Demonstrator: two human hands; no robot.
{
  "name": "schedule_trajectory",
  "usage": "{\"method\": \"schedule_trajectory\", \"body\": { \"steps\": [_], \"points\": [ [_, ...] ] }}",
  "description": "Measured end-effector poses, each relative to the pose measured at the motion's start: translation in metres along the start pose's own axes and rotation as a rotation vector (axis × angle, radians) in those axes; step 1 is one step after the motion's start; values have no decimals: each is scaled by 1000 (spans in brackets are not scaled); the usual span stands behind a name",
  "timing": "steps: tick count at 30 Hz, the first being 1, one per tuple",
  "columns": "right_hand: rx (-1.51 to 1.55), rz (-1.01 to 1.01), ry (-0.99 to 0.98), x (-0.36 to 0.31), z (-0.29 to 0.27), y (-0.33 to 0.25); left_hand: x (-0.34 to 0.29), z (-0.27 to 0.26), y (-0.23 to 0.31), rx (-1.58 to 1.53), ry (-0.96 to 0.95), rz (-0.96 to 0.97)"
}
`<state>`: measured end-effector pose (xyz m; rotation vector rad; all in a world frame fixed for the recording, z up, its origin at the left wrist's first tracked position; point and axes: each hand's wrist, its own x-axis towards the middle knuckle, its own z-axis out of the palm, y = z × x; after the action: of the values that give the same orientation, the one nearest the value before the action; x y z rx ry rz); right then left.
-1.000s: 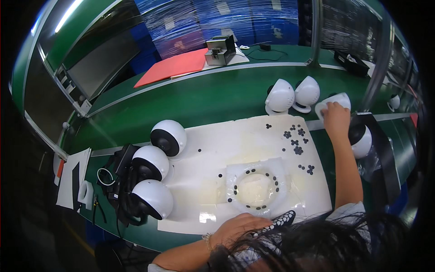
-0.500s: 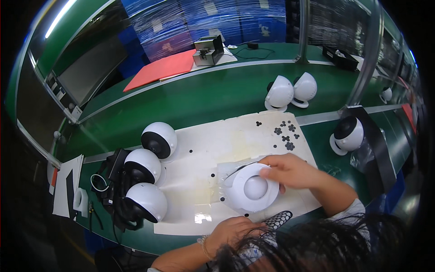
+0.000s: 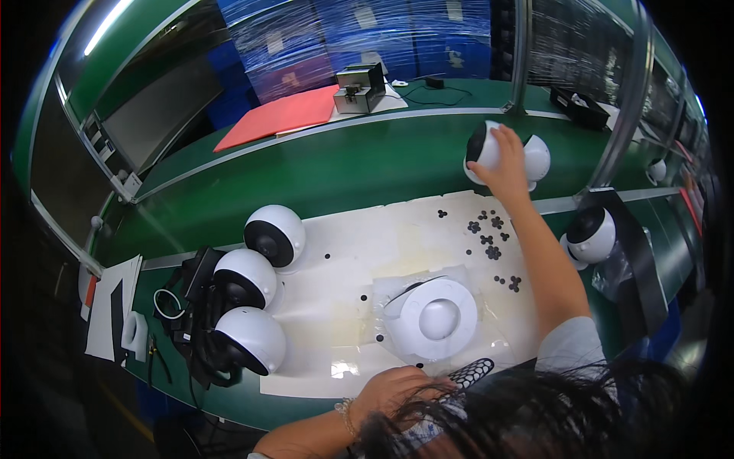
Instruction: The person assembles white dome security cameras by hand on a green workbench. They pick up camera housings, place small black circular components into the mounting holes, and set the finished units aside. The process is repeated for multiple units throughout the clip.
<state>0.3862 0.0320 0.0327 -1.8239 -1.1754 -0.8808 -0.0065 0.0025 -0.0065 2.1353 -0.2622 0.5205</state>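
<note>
My right hand reaches to the back right. Its thumb and fingers close around a white ball-shaped device with a black face. A similar white device stands just right of it. Low in the middle, my left hand is closed on a black strip with round holes; hair hides part of that hand. In front of me, another white device lies on clear plastic film, its round base facing up.
Several white ball devices stand on the left beside black cables. Small black round pads dot the white sheet. Pliers lie at the left edge. One more device stands at right near a metal post.
My right hand has left the upturned device's base and moved far back and right onto a standing device. More black pads show on the sheet where the arm was. My left hand is nearly unmoved.
</note>
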Motion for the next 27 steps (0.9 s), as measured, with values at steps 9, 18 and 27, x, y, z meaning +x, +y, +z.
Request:
{"method": "schedule_trajectory", "body": {
  "steps": [9,18,27],
  "points": [
    [144,138,-183,-66,-142,-1,8,-14,27,-87,204,-219],
    [658,-104,-327,-94,-177,-81,1,-10,28,-274,506,-371],
    [832,-297,-620,-103,-168,-145,7,-7,26,-250,548,-376]
  ]
}}
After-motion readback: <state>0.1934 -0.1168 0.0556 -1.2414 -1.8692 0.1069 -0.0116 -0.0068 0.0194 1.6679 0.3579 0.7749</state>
